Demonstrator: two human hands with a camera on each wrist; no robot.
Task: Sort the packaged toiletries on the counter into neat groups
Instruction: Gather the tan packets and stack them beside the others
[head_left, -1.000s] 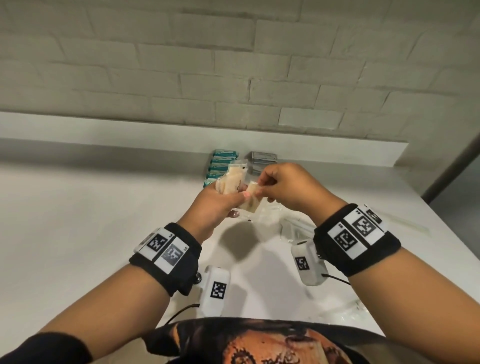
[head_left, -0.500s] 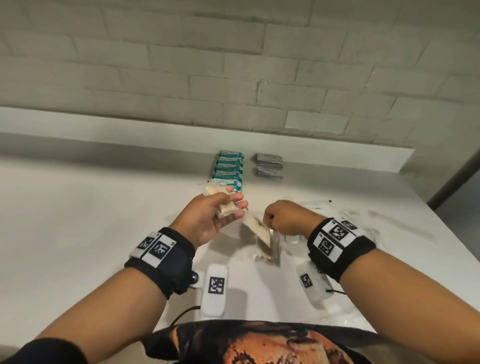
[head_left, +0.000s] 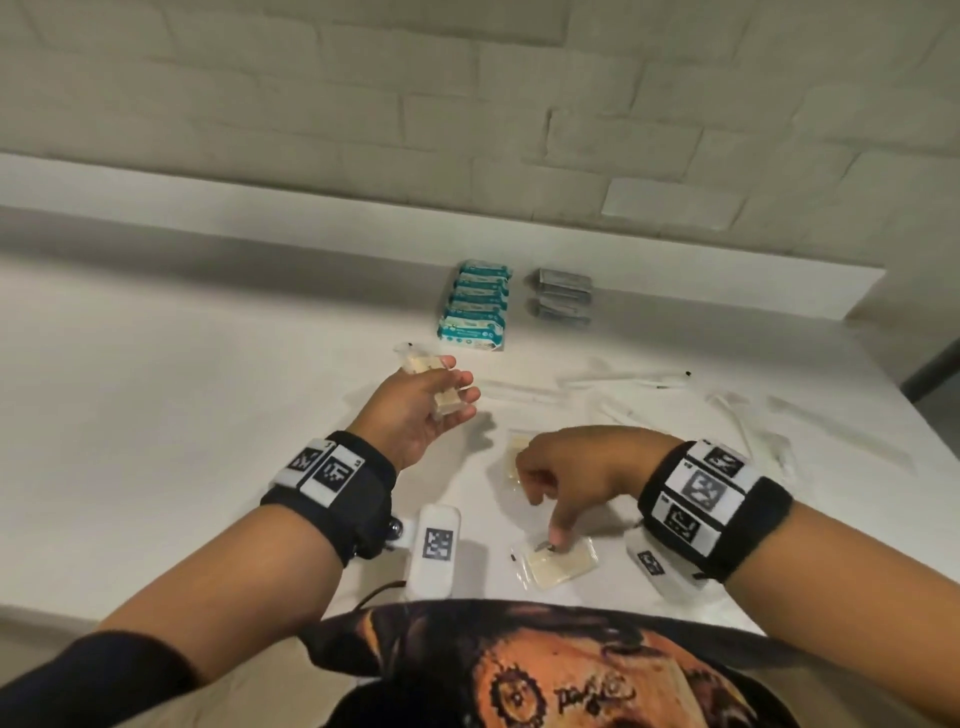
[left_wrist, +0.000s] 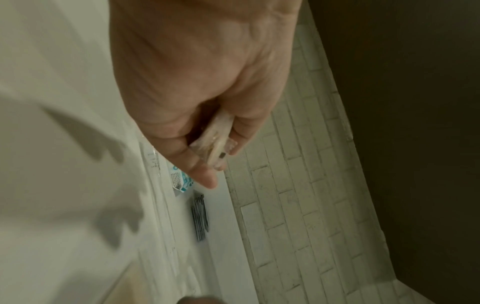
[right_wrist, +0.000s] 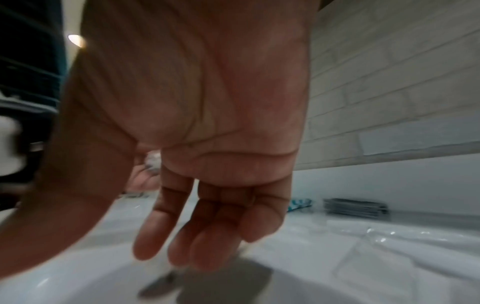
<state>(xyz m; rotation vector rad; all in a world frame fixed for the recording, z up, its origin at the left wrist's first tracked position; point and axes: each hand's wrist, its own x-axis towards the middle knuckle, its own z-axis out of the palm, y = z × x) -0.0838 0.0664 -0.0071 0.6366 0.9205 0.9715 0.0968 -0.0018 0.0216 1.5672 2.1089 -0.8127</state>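
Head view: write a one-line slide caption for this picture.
Left hand holds cream sachets while the right hand reaches down to another sachet on the white counter.

Head view: from above and behind both forearms, looking forward and down across the counter to the brick wall. Left wrist view: rolled sideways, close along the left hand, facing the wall. Right wrist view: low over the counter, close under the right hand, facing the wall. All three share the teal packs and grey packs at the rear.
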